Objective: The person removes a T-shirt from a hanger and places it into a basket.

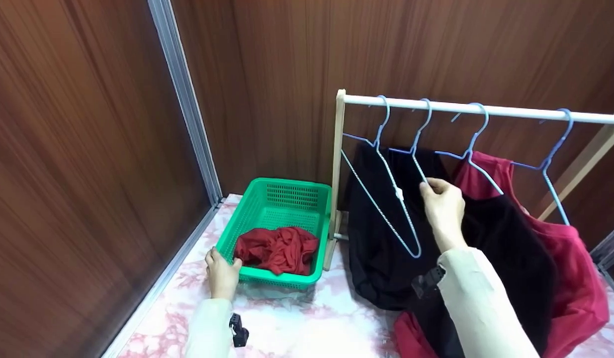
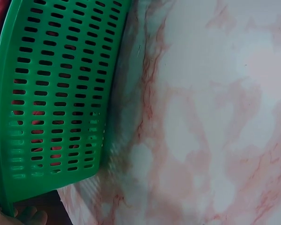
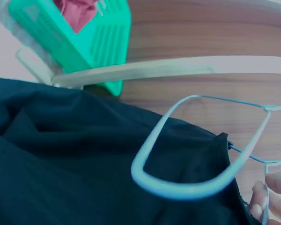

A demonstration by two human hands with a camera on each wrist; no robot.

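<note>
My left hand (image 1: 222, 272) grips the near left corner of a green plastic basket (image 1: 319, 258), its fingers curled at the rim. Inside the basket lies a crumpled dark red cloth (image 1: 282, 248). My right hand (image 1: 443, 206) pinches the sloping shoulder of a blue wire hanger (image 1: 420, 134), second from the left on the rail. A black garment (image 1: 369, 223) hangs from that hanger. Just left of it is a bare hanger (image 1: 381, 211) with a small white piece on its side, seen large in the right wrist view as a blue loop (image 3: 192, 190).
A white rail (image 1: 451, 106) on wooden posts (image 1: 336, 169) carries the hangers. Further right hang another black garment (image 1: 515, 248) and a pinkish-red garment (image 1: 580, 268). Brown wood-look panels (image 1: 287, 74) stand behind and at left, above a pink-and-white marbled surface (image 1: 287, 323).
</note>
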